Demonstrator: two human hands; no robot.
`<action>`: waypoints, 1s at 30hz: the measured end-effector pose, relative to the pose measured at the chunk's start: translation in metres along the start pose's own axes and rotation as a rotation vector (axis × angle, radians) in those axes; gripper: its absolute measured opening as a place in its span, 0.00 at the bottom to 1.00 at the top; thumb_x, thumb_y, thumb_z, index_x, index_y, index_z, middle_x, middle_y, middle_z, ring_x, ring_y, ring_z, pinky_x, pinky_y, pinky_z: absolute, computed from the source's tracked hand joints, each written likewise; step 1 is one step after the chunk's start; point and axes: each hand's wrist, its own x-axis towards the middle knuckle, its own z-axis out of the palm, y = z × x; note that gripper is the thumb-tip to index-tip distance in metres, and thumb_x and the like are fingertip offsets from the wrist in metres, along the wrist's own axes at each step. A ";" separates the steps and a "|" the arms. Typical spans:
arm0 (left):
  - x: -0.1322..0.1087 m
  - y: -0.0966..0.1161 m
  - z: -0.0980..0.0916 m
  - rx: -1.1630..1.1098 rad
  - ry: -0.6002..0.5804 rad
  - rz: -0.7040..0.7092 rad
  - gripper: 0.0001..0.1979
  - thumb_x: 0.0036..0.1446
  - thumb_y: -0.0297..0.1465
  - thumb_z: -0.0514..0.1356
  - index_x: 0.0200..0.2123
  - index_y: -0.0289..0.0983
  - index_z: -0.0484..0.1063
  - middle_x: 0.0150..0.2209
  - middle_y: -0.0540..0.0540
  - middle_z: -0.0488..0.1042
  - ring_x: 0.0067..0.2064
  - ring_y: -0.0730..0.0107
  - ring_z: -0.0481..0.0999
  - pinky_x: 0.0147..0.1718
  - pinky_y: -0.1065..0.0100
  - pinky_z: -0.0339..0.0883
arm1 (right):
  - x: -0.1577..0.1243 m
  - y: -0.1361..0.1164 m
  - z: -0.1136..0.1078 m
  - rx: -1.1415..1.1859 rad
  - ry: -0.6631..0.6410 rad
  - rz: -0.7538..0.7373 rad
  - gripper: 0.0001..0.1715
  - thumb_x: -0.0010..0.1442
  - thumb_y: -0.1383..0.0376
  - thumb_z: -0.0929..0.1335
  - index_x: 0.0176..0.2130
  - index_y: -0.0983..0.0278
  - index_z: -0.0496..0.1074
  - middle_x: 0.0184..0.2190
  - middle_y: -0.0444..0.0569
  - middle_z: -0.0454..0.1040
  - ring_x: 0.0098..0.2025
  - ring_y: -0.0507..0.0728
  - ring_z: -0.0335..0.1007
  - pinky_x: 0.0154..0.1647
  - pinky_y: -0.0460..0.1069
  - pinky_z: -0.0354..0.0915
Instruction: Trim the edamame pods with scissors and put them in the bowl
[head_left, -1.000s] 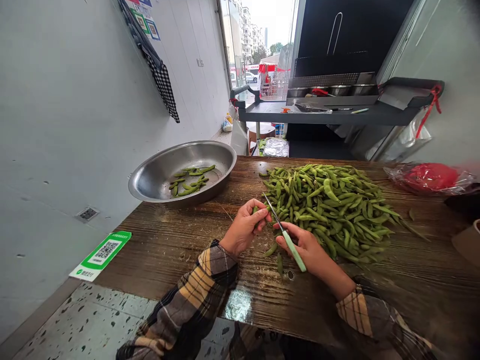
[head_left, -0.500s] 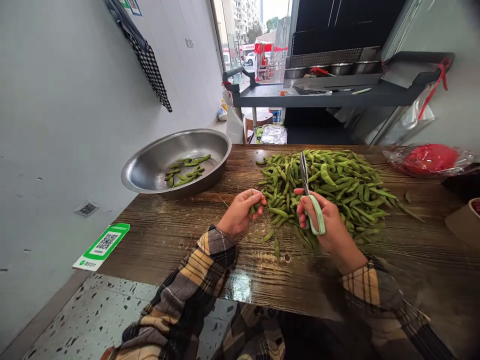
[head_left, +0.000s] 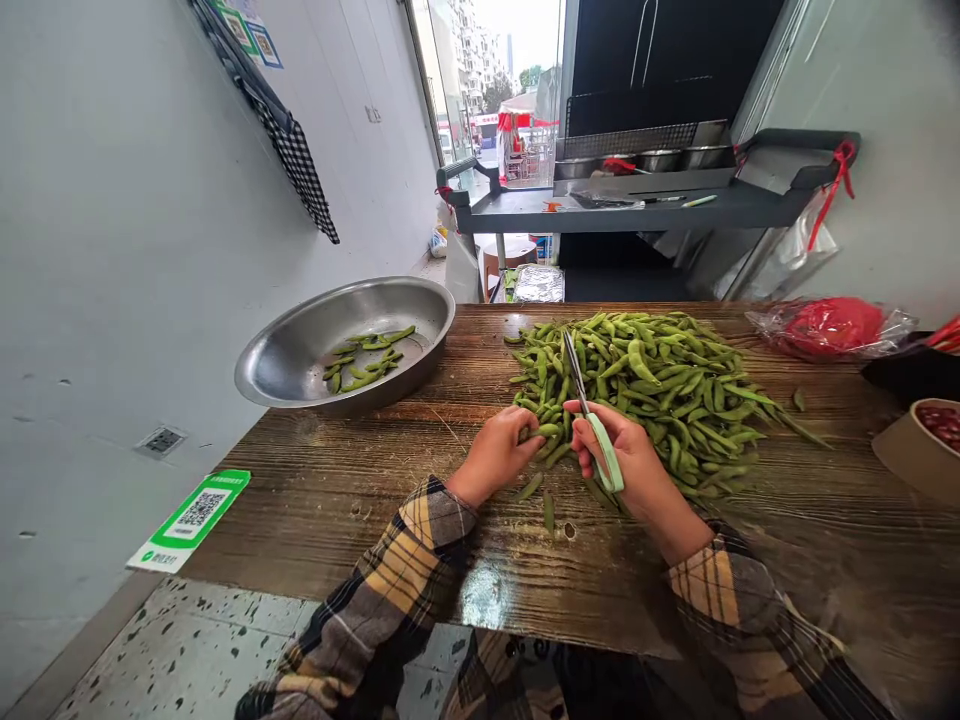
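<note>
My right hand (head_left: 619, 455) is closed round the pale green handles of a pair of scissors (head_left: 576, 370), whose blades point up and away over the pile. A big heap of green edamame pods (head_left: 675, 400) lies on the wooden table. At the near left edge of the heap, my left hand (head_left: 499, 450) has its fingers closed on an edamame pod (head_left: 545, 430); whether more pods are inside the palm is hidden. To the left, a wide steel basin (head_left: 262, 375) holds several pods (head_left: 367, 372).
Beyond the table stands a grey cart (head_left: 517, 207) with metal pans on it. On the right are a red bundle in clear plastic (head_left: 836, 327) and a paper bowl (head_left: 911, 460) of red contents. A green QR-code card (head_left: 196, 515) lies at the table's left edge.
My left hand has moved right to the edge of the heap and closed on a pod there. The scissors have tilted further left in my right hand. The view has shifted slightly.
</note>
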 end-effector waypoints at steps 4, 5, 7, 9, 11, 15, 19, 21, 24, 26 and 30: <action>0.003 0.000 -0.018 -0.348 0.058 -0.180 0.10 0.53 0.37 0.61 0.30 0.35 0.71 0.23 0.52 0.65 0.25 0.75 0.60 0.26 0.72 0.54 | -0.001 -0.001 0.001 -0.044 -0.053 0.037 0.30 0.54 0.49 0.71 0.50 0.64 0.70 0.25 0.40 0.67 0.22 0.48 0.60 0.20 0.44 0.62; 0.003 0.001 -0.021 -0.448 0.051 -0.224 0.12 0.54 0.39 0.60 0.32 0.34 0.72 0.22 0.53 0.63 0.23 0.77 0.58 0.24 0.73 0.52 | -0.001 -0.001 0.001 -0.059 -0.075 0.046 0.31 0.54 0.49 0.71 0.51 0.63 0.69 0.26 0.41 0.67 0.22 0.48 0.61 0.20 0.44 0.62; 0.002 0.002 -0.026 -0.617 0.036 -0.271 0.15 0.54 0.41 0.60 0.34 0.34 0.73 0.21 0.54 0.62 0.20 0.79 0.55 0.21 0.73 0.48 | -0.002 -0.001 0.002 -0.106 -0.121 0.053 0.32 0.54 0.49 0.70 0.53 0.63 0.68 0.26 0.41 0.67 0.22 0.49 0.60 0.21 0.45 0.61; 0.000 0.005 -0.029 -0.722 0.027 -0.285 0.15 0.52 0.40 0.62 0.36 0.34 0.73 0.22 0.54 0.63 0.20 0.81 0.55 0.19 0.74 0.46 | -0.002 -0.001 0.003 -0.186 -0.168 0.036 0.32 0.55 0.49 0.70 0.53 0.65 0.68 0.26 0.42 0.67 0.23 0.50 0.60 0.23 0.46 0.61; -0.001 0.008 -0.029 -0.790 0.015 -0.305 0.15 0.52 0.40 0.63 0.36 0.33 0.74 0.23 0.54 0.63 0.20 0.82 0.54 0.18 0.74 0.44 | -0.003 -0.001 0.003 -0.287 -0.212 -0.006 0.31 0.55 0.52 0.70 0.54 0.66 0.69 0.28 0.43 0.67 0.26 0.51 0.61 0.27 0.47 0.62; -0.003 0.013 -0.029 -0.913 -0.036 -0.301 0.16 0.52 0.42 0.64 0.34 0.33 0.72 0.22 0.55 0.61 0.20 0.82 0.52 0.16 0.75 0.43 | -0.003 0.001 0.002 -0.419 -0.285 -0.048 0.31 0.56 0.56 0.70 0.55 0.67 0.68 0.31 0.44 0.71 0.31 0.53 0.64 0.35 0.48 0.63; -0.004 0.015 -0.030 -0.936 -0.033 -0.301 0.17 0.51 0.41 0.65 0.33 0.34 0.69 0.24 0.53 0.65 0.19 0.84 0.56 0.15 0.76 0.44 | -0.002 0.003 0.001 -0.444 -0.281 -0.033 0.33 0.56 0.55 0.70 0.57 0.68 0.67 0.34 0.47 0.74 0.34 0.55 0.67 0.39 0.49 0.64; -0.004 0.016 -0.031 -0.928 -0.015 -0.301 0.16 0.50 0.40 0.66 0.33 0.35 0.66 0.29 0.51 0.70 0.19 0.85 0.58 0.15 0.77 0.44 | -0.003 0.002 0.002 -0.457 -0.274 -0.034 0.34 0.56 0.54 0.69 0.57 0.68 0.66 0.34 0.47 0.74 0.34 0.55 0.67 0.39 0.49 0.64; -0.005 0.016 -0.031 -0.924 0.006 -0.296 0.17 0.50 0.38 0.67 0.33 0.36 0.64 0.29 0.52 0.71 0.18 0.85 0.58 0.15 0.77 0.44 | -0.003 0.002 0.002 -0.481 -0.281 -0.051 0.32 0.56 0.55 0.69 0.56 0.68 0.67 0.33 0.47 0.74 0.34 0.55 0.68 0.39 0.50 0.65; -0.005 0.016 -0.029 -0.887 0.025 -0.291 0.16 0.49 0.38 0.67 0.32 0.36 0.65 0.27 0.54 0.69 0.18 0.85 0.57 0.16 0.77 0.45 | -0.003 0.003 0.002 -0.510 -0.277 -0.067 0.32 0.56 0.55 0.70 0.56 0.67 0.68 0.34 0.47 0.75 0.34 0.56 0.69 0.39 0.50 0.65; -0.005 0.016 -0.026 -0.747 0.079 -0.271 0.15 0.49 0.39 0.66 0.32 0.35 0.68 0.25 0.55 0.66 0.19 0.84 0.58 0.18 0.76 0.50 | -0.003 0.005 0.003 -0.598 -0.250 -0.080 0.34 0.54 0.55 0.71 0.56 0.66 0.68 0.35 0.48 0.76 0.35 0.57 0.71 0.40 0.51 0.66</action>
